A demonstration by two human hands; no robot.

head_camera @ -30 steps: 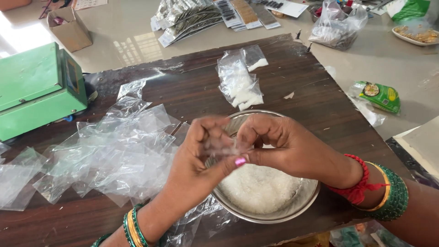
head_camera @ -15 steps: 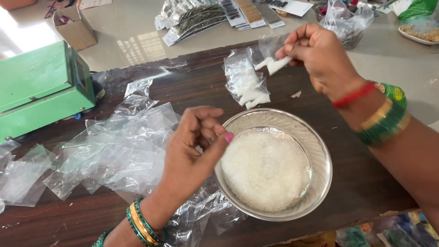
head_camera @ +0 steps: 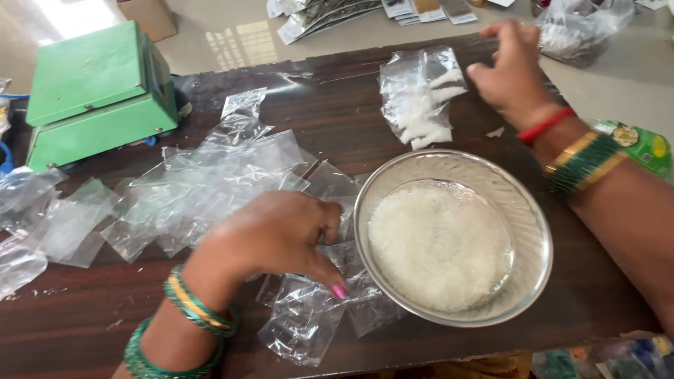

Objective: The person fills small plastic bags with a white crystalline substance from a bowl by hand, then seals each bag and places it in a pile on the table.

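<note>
Left hand (head_camera: 270, 235) pressed flat, holding nothing, on crinkled clear plastic pouches (head_camera: 210, 186) beside round steel bowl (head_camera: 533, 231); right hand (head_camera: 512, 70) open-fingered at filled white-powder packets (head_camera: 420, 98).

The left hand (head_camera: 277, 235) hides its fingertips among empty clear bags (head_camera: 210, 186); green packet (head_camera: 642, 147) possibly cut off.

scale (head_camera: 98, 98), upper left: bright green | bench (head_camera: 337, 119): dark brown wood grain | bowl (head_camera: 533, 231), centre right: silver, white grains inside | pouches (head_camera: 203, 186): clear | bangles (head_camera: 586, 161), right: green and gold | thread (head_camera: 544, 126): red | nail (head_camera: 340, 291): pink
</note>
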